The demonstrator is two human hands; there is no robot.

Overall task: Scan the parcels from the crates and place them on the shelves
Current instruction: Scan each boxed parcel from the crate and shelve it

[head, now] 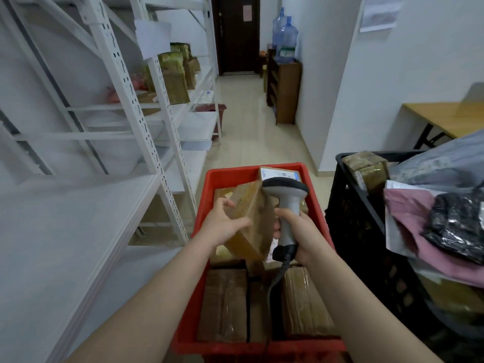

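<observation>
Parcel and scanner held above the red crate (235, 172).
The left hand (225, 226) grips a tilted brown parcel (252, 218), its long axis running 12 to 6 o'clock. At the parcel's 3 o'clock, the right hand (301, 233) wraps the scanner (286, 203) handle.

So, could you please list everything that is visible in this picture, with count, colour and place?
red crate: one, red, low centre of the view
held parcel: one, brown, above the red crate
other parcels: several, brown, inside the red crate
scanner: one, grey and black, beside the held parcel
black crate: one, black, right of the red crate
mailer bags: several, pink, grey, black, piled in the black crate
shelves: at least two units, white, along the left
shelf parcels: several, brown, on a far shelf
water bottles: two, blue, on the cabinet
cabinet: one, brown, against the right wall
table: one, light wood, far right
left hand: grips the held parcel
right hand: grips the scanner
</observation>
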